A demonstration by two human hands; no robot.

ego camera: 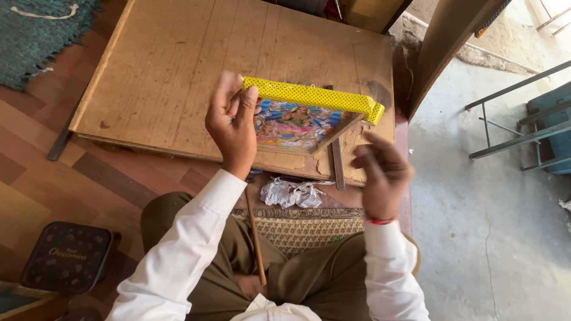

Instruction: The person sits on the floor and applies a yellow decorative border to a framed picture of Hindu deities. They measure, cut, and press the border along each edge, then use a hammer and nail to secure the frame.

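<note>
My left hand [233, 126] grips the left end of a small colourful picture [294, 125] edged along the top with a shiny yellow dotted strip [312, 96]. The picture is tilted up above a worn wooden board [178, 71]. My right hand [383, 173] hovers just below the picture's right corner, blurred, fingers loosely curled with nothing visible in them. I sit cross-legged in a white shirt and brown trousers.
A crumpled bit of paper [291, 193] lies by the board's near edge, beside a thin metal strip [338, 166]. A wooden stick [257, 238] rests across my lap. A dark tin [68, 257] sits lower left, a green mat [41, 32] upper left, metal frames [517, 119] on concrete right.
</note>
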